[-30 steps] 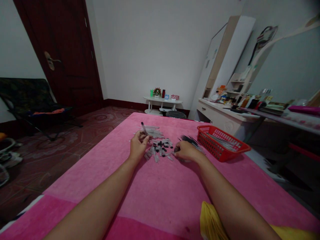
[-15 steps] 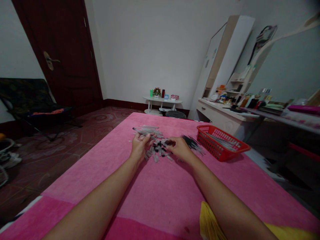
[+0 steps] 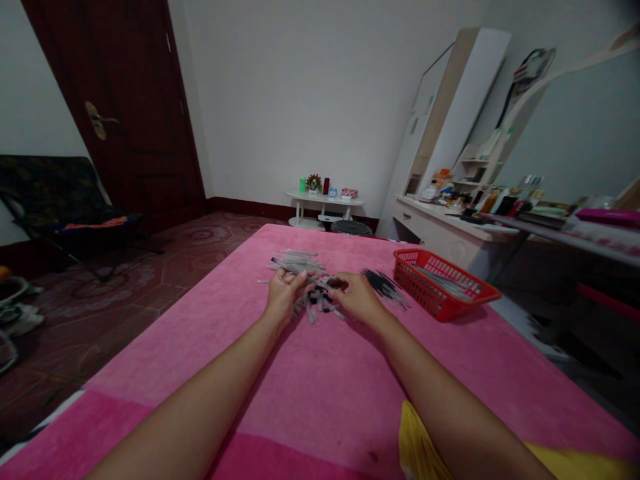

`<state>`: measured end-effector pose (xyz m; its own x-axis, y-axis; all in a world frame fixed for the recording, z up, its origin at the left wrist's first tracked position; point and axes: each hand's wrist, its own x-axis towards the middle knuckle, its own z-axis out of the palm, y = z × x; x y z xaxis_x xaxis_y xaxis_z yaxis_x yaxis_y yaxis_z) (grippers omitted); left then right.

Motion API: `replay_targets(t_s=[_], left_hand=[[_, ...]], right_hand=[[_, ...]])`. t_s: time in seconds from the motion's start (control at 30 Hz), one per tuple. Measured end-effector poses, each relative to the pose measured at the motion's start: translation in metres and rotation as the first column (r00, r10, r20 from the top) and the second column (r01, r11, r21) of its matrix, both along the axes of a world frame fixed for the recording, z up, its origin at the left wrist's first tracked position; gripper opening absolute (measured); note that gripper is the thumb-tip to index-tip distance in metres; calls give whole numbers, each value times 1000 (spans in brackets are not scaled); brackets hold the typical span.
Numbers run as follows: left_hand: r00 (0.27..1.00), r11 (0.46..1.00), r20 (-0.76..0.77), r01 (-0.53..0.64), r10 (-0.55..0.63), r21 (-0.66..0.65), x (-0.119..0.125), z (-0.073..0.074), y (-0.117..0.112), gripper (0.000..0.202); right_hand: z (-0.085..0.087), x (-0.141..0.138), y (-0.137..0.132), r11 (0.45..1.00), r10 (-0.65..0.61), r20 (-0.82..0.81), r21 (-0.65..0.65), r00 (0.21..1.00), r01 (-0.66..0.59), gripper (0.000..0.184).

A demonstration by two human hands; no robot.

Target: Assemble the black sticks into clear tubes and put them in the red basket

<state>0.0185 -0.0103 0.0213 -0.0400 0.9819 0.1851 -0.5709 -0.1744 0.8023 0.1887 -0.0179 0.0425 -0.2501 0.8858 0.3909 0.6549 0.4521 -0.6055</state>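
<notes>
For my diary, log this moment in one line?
left hand: grips pen; right hand: at pen's end; pen caps: on blanket; red basket: right of hands

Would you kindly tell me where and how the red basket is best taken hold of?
Probably by the rim at the near right end of the red basket, with the right hand coming from the right. The rim overhangs the wall there, offering an edge to curl under, while thin dark rods lie close to the left side.
</notes>
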Motion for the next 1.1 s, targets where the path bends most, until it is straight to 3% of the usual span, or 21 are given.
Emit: replay_targets(t_s=[0.4,1.1], left_hand=[[998,999,51,-33,35,-25,1,-4,2,43],[995,995,48,-84,87,-57,-1,-1,3,44]], right_hand=[[8,-4,-9,988,-62,136,147,989,41,17],[7,-2,-9,984,-104,169,158,980,77,17]])
